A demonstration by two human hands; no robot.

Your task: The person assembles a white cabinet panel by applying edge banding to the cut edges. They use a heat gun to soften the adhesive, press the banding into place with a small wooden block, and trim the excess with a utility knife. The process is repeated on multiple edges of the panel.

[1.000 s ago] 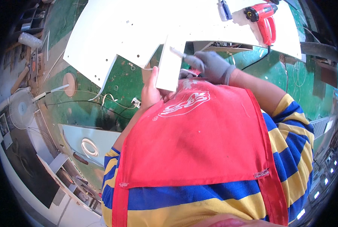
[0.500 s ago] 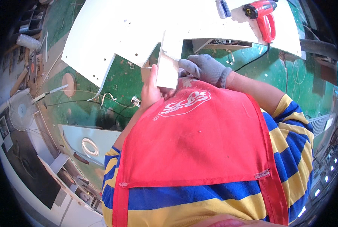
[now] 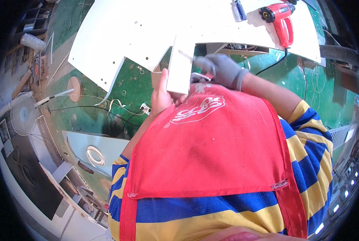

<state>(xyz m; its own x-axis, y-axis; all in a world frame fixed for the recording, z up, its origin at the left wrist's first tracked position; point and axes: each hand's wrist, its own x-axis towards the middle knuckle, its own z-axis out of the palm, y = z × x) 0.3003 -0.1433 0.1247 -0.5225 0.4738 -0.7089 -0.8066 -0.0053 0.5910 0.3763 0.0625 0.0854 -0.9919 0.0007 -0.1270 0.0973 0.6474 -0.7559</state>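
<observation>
Board, narrow and white, is gripped by the left hand near the worktop edge. Beside it, whether the blurred, gloved right hand's fingers grip anything, I can't tell. Surface work seems underway; the next stroke calls for steady support.

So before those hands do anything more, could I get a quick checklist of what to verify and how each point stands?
1. Left hand has the white piece gripped: ok, thumb along its left edge.
2. Right hand gloved: ok, grey glove.
3. Left hand gloved: not ok, thumb and wrist are bare.
4. Right hand's grip: cannot tell, motion blur.
5. Red heat gun away from both hands: ok, lying on the big white board.
6. Heat gun switched off: cannot tell.
</observation>
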